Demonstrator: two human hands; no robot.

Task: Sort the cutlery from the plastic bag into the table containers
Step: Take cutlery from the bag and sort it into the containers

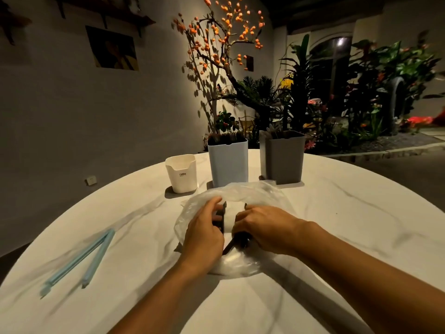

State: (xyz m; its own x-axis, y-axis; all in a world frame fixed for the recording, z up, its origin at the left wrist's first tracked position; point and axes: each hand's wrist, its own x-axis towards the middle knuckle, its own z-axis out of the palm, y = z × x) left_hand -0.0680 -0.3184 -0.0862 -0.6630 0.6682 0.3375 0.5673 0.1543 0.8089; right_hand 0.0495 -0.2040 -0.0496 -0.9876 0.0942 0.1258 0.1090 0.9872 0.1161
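- Two bare arms reach out over a round white table (337, 213).
- The left hand (204, 235) rests on a clear plastic bag (240, 191) in the middle of the table. Its fingers are curled around some dark cutlery (220, 216) inside the bag.
- The right hand (262, 227) is just beside the left one, also on the bag. It is closed over a dark piece (237, 241) that pokes out under the palm toward the person. It is too blurry to tell if that piece is a spoon, a fork or a knife.
- The bag is crumpled and puffs up behind the hands. More of it lies flat under the wrists.
- Two light blue sticks (79, 259) lie on the table well to the left of the hands. They touch at their far ends and spread apart toward the person. What they are is hard to tell.
- Past the bag stand three tubs in a row. The small white cup (181, 174) is on the left, and nothing shows above its rim.
- The tall light blue tub (227, 162) is in the middle, just behind the bag. Dark thin things stick up from its top.
- The tall gray tub (284, 157) is on the right, a little apart from the blue one. Pale pieces stick up from its top.
- Behind the table is a bare tree with orange blossoms (224, 32) against a wall, and many green plants (361, 80) to the right.
- A dark picture (113, 48) hangs on the wall at the far left.
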